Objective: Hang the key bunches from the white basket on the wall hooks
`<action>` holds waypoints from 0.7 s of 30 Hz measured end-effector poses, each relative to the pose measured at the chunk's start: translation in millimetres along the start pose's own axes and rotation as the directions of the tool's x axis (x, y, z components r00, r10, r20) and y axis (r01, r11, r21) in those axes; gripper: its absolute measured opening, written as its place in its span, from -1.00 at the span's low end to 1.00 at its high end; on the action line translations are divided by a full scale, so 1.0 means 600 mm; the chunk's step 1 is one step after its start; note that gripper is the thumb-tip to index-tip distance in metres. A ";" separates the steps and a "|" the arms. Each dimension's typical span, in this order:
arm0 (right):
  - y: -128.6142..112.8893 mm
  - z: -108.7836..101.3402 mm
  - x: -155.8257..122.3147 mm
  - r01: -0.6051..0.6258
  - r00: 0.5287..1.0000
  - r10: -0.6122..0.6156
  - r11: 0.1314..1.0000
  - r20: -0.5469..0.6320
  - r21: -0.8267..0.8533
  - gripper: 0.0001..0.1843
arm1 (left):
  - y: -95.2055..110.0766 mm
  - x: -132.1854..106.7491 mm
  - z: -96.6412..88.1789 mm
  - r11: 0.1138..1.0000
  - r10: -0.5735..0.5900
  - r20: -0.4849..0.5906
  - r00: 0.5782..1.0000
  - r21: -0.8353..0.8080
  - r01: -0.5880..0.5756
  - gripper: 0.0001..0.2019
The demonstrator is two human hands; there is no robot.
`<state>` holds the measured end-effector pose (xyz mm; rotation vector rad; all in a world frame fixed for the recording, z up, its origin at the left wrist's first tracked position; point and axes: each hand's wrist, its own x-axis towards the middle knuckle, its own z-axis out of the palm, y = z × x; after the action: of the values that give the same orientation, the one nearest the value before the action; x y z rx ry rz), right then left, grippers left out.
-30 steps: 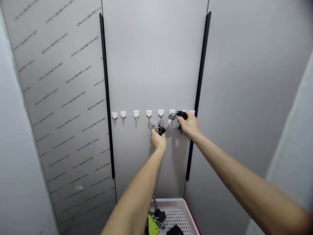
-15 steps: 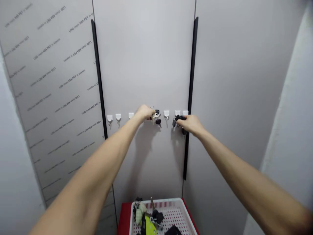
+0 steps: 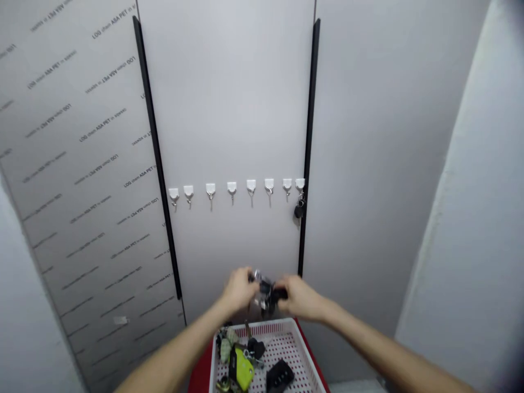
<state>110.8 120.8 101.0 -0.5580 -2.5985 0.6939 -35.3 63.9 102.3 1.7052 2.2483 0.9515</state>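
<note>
My left hand [image 3: 241, 289] is closed on a bunch of keys [image 3: 262, 285], blurred by motion, just above the back of a white plastic basket [image 3: 282, 327]. Close beside it, my right hand [image 3: 301, 297] grips dark keys [image 3: 279, 295]; the two bunches overlap, so I cannot tell where one ends. On the wall above runs a row of white hooks [image 3: 251, 185]. Keys with a black head [image 3: 299, 210] hang from the rightmost hook; the other hooks carry nothing.
Inside the basket lie a yellow-green object [image 3: 244, 371], a black case [image 3: 280, 375], pale green ribbed pieces [image 3: 226, 348] and dark keys. A red surface [image 3: 200, 371] supports the basket. Black vertical strips [image 3: 151, 120] flank the middle panel.
Both hands have come down from the hooks with keys in them and moved together above the basket. One bunch stays on the rightmost hook. The view has shifted slightly.
</note>
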 end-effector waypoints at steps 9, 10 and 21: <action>0.035 -0.078 0.050 -0.244 0.758 0.210 0.969 -0.617 0.030 -0.70 | -0.086 -0.091 0.097 0.998 -0.066 0.205 0.976 0.031 0.061 -0.61; 0.031 -0.111 0.070 -0.306 0.634 0.222 0.952 -0.741 0.023 -0.66 | -0.081 -0.087 0.092 0.998 -0.062 0.188 0.980 0.017 0.060 -0.61; 0.022 -0.188 0.137 -0.474 0.483 0.301 0.879 -0.822 0.044 -0.62 | -0.103 -0.109 0.079 0.993 -0.097 0.199 0.975 -0.048 0.108 -0.68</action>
<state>97.1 212.5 206.1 -1.2300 -1.6406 0.1863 -40.2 13.5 13.9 1.5672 2.1361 0.7810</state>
